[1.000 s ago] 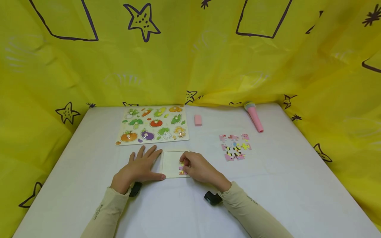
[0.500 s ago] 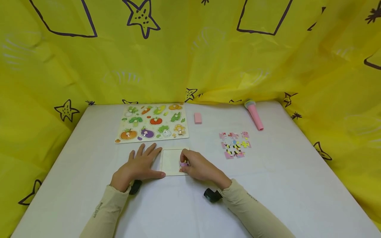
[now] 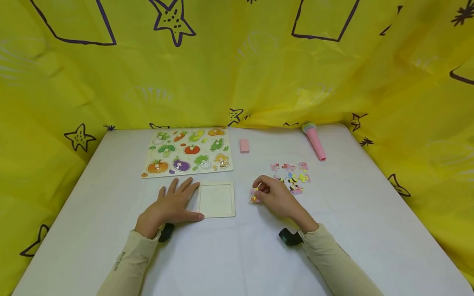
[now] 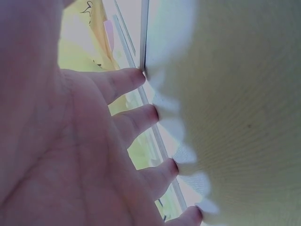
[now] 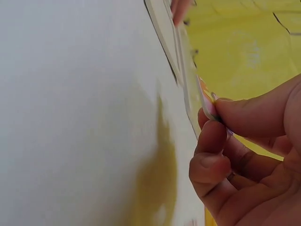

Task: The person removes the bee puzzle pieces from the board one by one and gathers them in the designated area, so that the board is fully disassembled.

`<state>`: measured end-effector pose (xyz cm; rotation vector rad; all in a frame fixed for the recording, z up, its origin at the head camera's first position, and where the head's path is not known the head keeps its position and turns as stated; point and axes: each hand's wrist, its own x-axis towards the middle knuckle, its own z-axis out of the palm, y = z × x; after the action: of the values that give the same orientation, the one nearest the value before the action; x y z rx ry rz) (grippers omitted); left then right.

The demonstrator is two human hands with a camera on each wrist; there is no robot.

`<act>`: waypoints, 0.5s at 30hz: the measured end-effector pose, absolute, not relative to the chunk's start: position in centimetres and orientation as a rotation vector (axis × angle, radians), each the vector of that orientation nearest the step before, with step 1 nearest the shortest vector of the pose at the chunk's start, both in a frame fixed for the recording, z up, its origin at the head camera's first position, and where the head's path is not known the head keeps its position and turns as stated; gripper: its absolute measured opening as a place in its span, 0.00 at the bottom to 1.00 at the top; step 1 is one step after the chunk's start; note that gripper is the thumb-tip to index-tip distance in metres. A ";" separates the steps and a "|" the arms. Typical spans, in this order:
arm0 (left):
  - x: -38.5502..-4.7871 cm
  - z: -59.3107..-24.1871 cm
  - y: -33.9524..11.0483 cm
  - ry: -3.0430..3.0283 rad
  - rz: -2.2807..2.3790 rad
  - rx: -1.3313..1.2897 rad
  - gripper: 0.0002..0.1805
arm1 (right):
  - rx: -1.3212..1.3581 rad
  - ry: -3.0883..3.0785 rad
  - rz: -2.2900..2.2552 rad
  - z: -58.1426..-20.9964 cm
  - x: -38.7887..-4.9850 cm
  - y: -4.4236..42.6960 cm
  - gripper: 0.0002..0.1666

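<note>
My right hand (image 3: 275, 197) pinches a pink, yellow and orange jigsaw puzzle piece (image 3: 254, 195) between thumb and fingers, above the table to the right of the square puzzle tray (image 3: 232, 201). In the right wrist view the piece (image 5: 207, 101) is seen nearly edge-on. Whether more than one piece is held, I cannot tell. My left hand (image 3: 170, 208) lies with spread fingers at the tray's left side, its thumb on the lower left corner. In the left wrist view, straight fingers (image 4: 136, 123) reach down to the white tabletop.
Several pink and yellow puzzle pieces (image 3: 303, 178) lie just beyond my right hand. A vegetable knob puzzle board (image 3: 190, 158) lies behind the left hand. Farther back are a pink block (image 3: 244, 146) and a pink toy microphone (image 3: 315, 144). Yellow cloth (image 3: 207, 74) surrounds the table.
My right hand has moved right, away from the tray, carrying the puzzle piece. The pieces seen at the tray's right side no longer lie there. My left hand has stayed in place.
</note>
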<state>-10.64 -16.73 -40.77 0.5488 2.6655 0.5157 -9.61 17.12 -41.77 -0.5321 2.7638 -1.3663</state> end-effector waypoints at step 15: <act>-10.3 -40.5 -17.1 2.677 0.511 0.536 0.59 | -0.107 2.974 -1.226 -40.2 -9.0 27.0 0.09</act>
<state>-10.29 -17.15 -40.46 0.5364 2.6767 0.5106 -8.96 26.99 -40.20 -0.1073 2.9744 -1.2260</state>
